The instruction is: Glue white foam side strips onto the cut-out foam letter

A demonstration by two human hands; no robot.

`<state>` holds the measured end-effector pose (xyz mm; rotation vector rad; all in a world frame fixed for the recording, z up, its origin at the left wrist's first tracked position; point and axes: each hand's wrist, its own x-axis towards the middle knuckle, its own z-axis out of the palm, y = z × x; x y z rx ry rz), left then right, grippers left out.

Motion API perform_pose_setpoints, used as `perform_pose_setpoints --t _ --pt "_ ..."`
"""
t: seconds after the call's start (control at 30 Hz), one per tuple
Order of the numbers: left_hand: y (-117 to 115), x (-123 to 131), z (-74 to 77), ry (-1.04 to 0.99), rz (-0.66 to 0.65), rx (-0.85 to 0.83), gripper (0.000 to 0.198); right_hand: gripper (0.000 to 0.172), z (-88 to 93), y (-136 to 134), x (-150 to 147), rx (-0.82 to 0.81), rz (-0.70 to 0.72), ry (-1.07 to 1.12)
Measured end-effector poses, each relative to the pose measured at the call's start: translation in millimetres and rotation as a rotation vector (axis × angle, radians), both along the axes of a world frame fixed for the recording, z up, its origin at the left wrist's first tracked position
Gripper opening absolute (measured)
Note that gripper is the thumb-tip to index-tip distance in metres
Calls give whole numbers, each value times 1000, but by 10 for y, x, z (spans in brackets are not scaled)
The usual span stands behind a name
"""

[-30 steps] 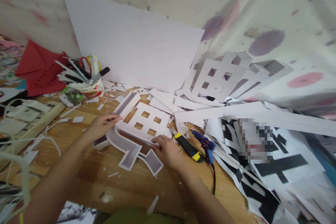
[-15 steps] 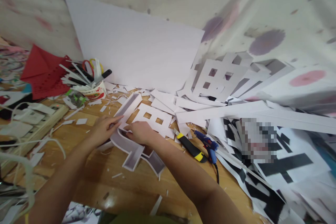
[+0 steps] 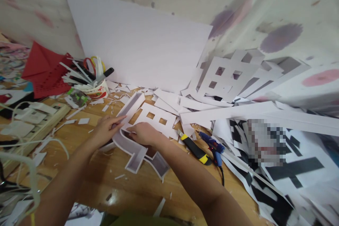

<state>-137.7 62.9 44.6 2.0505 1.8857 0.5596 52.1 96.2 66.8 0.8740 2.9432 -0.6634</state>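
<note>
A white foam-board character with raised side walls [image 3: 125,147] lies on the wooden table, open side up. My left hand [image 3: 107,129] grips its left part, thumb and index finger pinching a wall near the long upright stroke. My right hand [image 3: 145,133] bends over the middle of the shape, its fingertips pressed to the inner wall of the curved stroke and partly hidden. Just beyond my hands is a flat white cut-out with square holes [image 3: 155,118]. A yellow-and-black utility knife [image 3: 194,148] and a blue hot glue gun [image 3: 212,143] lie right of my right forearm.
A tub of scissors and strips [image 3: 96,90] stands at the back left, beside red paper [image 3: 45,72]. A power strip with plugs [image 3: 50,122] lies on the left. A large white board [image 3: 137,39] leans behind. Finished white characters [image 3: 225,77] and printed sheets [image 3: 293,166] are on the right.
The camera view has shifted a little, so the things on the right sit farther right. Both hands keep nearly the same hold on the foam-board character.
</note>
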Motion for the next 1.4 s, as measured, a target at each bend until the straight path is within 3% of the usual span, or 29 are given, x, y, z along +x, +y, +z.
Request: perform_pose_setpoints --t 0.2,0.7,1.1,1.27,1.4 --pt "13 -31 -42 0 -26 -28 50 28 -1 3 5 0 8 -1" --pt "51 69 37 105 -22 -42 50 28 64 -11 -47 18 8 -97" --pt "43 99 78 188 -130 -75 42 25 190 69 -115 -125 4 -185" --pt "46 102 87 157 -105 -92 38 34 163 70 223 -294 -82 -56" --pt "55 87 69 152 -120 -89 38 25 113 -59 671 -333 -221 -3"
